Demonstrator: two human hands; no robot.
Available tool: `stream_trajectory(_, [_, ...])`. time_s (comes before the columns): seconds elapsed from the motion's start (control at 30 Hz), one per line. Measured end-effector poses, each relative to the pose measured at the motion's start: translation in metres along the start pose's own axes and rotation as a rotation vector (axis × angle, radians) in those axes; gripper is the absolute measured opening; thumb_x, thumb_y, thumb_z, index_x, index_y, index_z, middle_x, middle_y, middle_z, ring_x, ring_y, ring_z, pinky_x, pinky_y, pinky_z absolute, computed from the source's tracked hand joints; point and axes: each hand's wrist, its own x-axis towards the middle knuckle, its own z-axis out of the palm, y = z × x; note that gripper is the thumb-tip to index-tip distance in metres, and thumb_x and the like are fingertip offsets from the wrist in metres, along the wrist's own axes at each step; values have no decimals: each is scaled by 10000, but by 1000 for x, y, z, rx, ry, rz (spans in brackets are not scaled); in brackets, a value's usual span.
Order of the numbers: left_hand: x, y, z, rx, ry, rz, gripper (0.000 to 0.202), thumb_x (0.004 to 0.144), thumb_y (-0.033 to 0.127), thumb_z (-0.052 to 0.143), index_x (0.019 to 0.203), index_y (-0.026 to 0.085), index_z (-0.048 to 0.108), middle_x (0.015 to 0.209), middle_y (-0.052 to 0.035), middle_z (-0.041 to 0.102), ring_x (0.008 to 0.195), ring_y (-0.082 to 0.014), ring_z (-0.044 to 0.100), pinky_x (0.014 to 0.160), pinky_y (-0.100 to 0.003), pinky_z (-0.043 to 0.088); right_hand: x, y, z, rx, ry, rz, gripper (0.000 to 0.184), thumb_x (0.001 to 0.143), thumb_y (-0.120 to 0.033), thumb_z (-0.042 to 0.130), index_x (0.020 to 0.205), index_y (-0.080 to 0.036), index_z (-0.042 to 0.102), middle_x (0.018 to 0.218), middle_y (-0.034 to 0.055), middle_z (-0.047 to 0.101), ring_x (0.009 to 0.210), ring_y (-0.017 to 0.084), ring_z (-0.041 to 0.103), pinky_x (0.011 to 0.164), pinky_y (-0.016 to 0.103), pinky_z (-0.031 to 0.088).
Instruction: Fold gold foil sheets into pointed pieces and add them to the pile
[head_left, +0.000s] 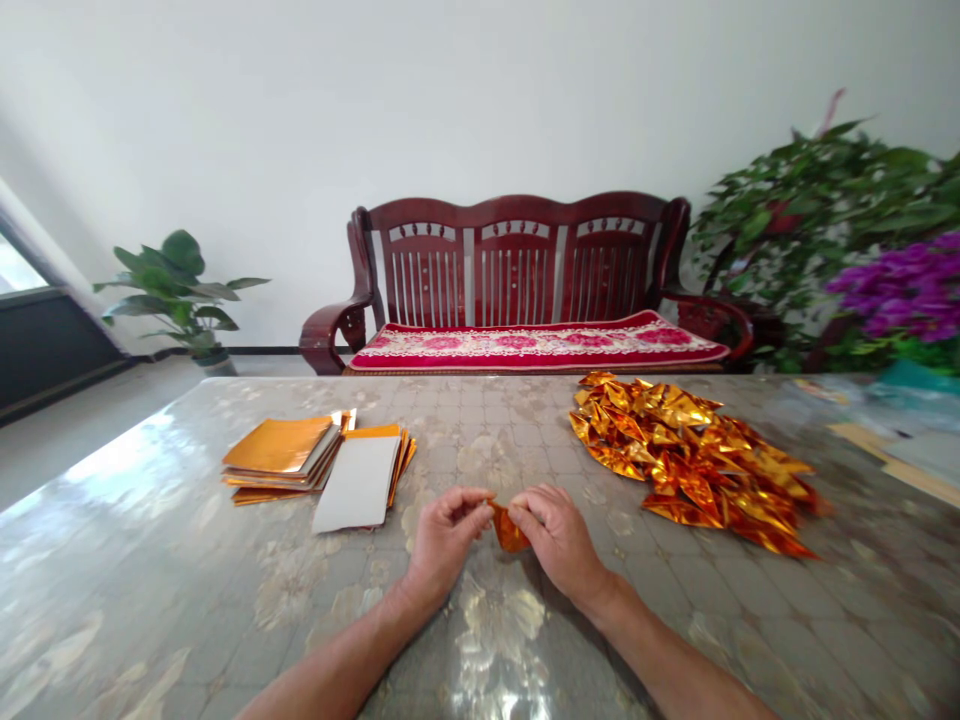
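A small piece of shiny orange-gold foil paper (511,530), partly folded, is held just above the table between my two hands. My left hand (448,530) pinches its left end between thumb and fingers. On the other side, my right hand (553,532) grips the right end, its fingers curled and hiding part of the paper. To the left lie a stack of gold foil sheets (281,446) and a second stack with a pale sheet (358,480) on top. A heap of folded gold foil pieces (686,455) spreads to the right.
The table (300,620) has a glossy, flower-patterned cover. Plastic bags (817,400) and tan card strips (900,465) lie at its right side. Behind it stands a dark red wooden bench (517,270), with a potted plant (180,290) to the left and purple flowers (904,285) at right.
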Motion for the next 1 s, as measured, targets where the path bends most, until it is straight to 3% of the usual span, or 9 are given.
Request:
stream_trajectory(0.3, [2,-2,1,-18,49,-98,242,617,351,804,673,132,715,514,2,639,460,-110,551,483,-212,432,1,-7,0,-138,23,-76,194,949,-319,577,800,-239,673,724,0,655,754,176,542,756,318,329])
stream_trajectory(0.43, [3,-3,1,23,26,-122,275,623,378,805,620,128,689,499,1,631,455,-101,540,479,-199,407,2,-10,2,-169,42,-45,217,935,-266,584,728,-224,632,712,-3,652,741,169,541,746,314,327])
stream_trajectory(0.67, [3,-9,-1,-187,-90,-247,545,670,666,708,707,123,678,568,-38,674,495,-140,618,494,-223,469,3,-7,1,-143,55,-1,232,921,-260,580,696,-231,628,693,-10,658,731,168,550,751,310,329])
stream_trajectory(1.0, [2,-11,-1,-250,-187,-260,460,597,516,844,747,125,654,550,-12,667,442,-89,554,467,-191,435,1,-5,-1,-138,52,-18,221,915,-261,597,699,-233,641,698,-17,662,731,163,548,753,308,325])
